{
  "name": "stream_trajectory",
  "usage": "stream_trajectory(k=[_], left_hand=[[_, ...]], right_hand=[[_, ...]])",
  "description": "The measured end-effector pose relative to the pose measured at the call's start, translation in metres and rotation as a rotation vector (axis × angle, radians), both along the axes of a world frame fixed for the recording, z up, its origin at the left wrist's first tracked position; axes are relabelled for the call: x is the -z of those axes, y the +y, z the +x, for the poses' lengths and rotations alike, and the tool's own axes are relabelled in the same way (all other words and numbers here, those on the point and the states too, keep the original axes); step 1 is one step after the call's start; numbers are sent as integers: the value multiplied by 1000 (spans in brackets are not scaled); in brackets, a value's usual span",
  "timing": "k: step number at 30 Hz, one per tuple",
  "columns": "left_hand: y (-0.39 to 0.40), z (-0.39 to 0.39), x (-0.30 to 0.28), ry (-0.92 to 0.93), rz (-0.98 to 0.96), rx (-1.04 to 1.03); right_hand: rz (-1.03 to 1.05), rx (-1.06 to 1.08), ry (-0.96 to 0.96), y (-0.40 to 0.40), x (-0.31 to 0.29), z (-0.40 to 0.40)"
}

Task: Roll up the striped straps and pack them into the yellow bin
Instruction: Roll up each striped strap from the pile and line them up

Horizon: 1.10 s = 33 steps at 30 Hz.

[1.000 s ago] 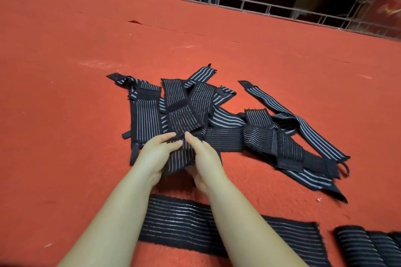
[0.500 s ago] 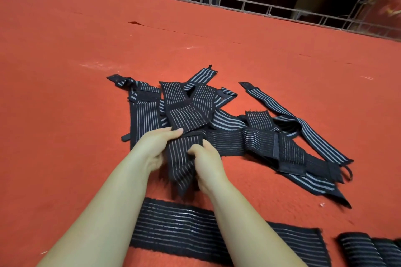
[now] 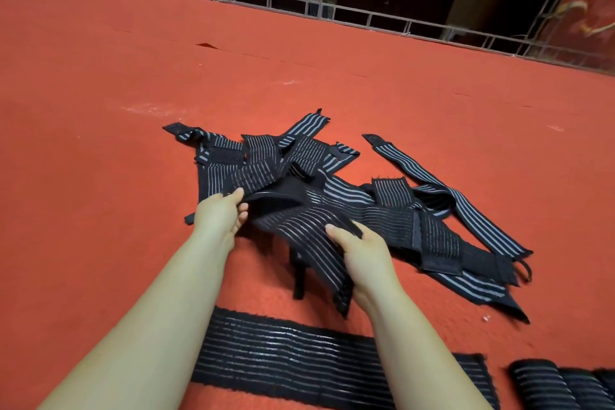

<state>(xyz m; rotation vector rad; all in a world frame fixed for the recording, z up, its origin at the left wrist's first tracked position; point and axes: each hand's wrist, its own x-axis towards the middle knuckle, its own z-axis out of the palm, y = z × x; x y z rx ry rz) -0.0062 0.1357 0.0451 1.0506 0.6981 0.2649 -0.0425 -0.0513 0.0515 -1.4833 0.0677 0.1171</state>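
Observation:
A tangled pile of black straps with grey stripes (image 3: pixel 392 206) lies on the red carpet in the middle of the view. Both my hands hold one wide striped strap (image 3: pixel 299 233) lifted off the near side of the pile. My left hand (image 3: pixel 221 215) pinches its upper left edge. My right hand (image 3: pixel 361 251) grips its right edge, thumb on top. The strap's lower end hangs down between my forearms. The yellow bin is not in view.
A long striped strap (image 3: pixel 299 363) lies flat across the carpet under my forearms. Rolled straps (image 3: pixel 562 386) sit at the bottom right corner. A metal truss rail (image 3: pixel 332 8) borders the carpet's far edge.
My hands have moved apart and spread the strap wide. The strap has risen off the pile and its lower end now hangs free.

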Motion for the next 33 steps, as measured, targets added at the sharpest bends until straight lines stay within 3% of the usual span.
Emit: stream_trajectory(k=[4,6,8,10,14,21,28,33], left_hand=[[0,3,9,31,86,-19],[-4,0,17,102,221,2],[-11,-6,24,225,482,60],[-27,-19,27,311,748,36],[-72,-57,22,36,1166,96],[-98,-84,45,368,1482,613],[-97,-73,44,360,1351,643],[-74,-90,26,81,638,509]], right_hand=[[169,112,-35,-38,-9,-12],[402,196,7,-55,-15,-18],[505,268,49,-69,-21,-25],[517,236,64,-79,-26,-33],[447,145,32,-88,-33,-45],[420,171,88,-95,-40,-66],[375,167,103,-104,-46,-85],[271,295,70,-124,-44,-89]])
